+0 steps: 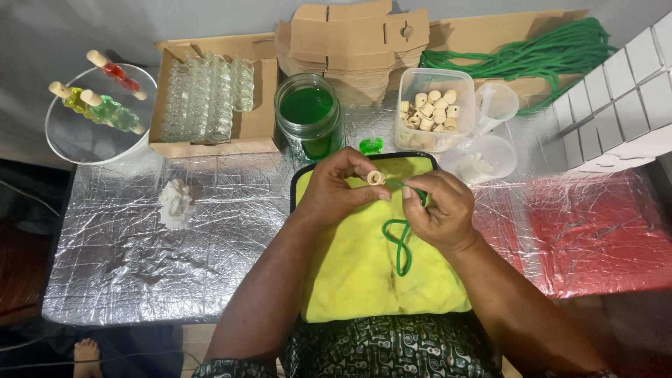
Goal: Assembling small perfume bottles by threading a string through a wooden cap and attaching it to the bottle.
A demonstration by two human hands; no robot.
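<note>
My left hand point(334, 187) pinches a small wooden bead point(376, 177) between thumb and fingers above a yellow cloth point(350, 280). My right hand point(441, 210) grips a green cord point(401, 241) whose end meets the bead; the rest of the cord hangs down in a loop over the cloth. The two hands nearly touch at the bead.
A clear tub of wooden beads point(434, 108), a jar of green liquid point(308, 115), a box of small glass bottles point(210, 98), folded cartons point(357, 42), a coil of green cord point(546, 52) and a bowl with filled bottles point(98, 112) stand on the foil-covered table point(140, 238).
</note>
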